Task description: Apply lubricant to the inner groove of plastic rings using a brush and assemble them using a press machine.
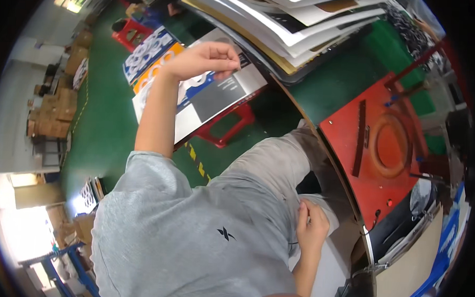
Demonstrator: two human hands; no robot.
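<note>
My left hand (pixel 205 60) is raised over a pile of printed cardboard sheets (pixel 218 98). Its fingers are curled and the thumb presses against the index finger; a tiny dark bit shows at the tips, too small to name. Lower down, my right hand (pixel 312 224) lies close to my thigh with its fingers curled in. Whatever those fingers may hold is hidden. The sheets under my left hand carry blue, orange, grey and white print and rest on a red plastic stool (pixel 225 130).
A tall stack of white and brown sheets (pixel 299 40) overhangs the table edge ahead. To my right is a red work surface (pixel 342 136) with a round orange ring (pixel 389 146) and a dark strip (pixel 359 137). Cardboard boxes (pixel 53 113) stand far left, beyond the green floor (pixel 105 128).
</note>
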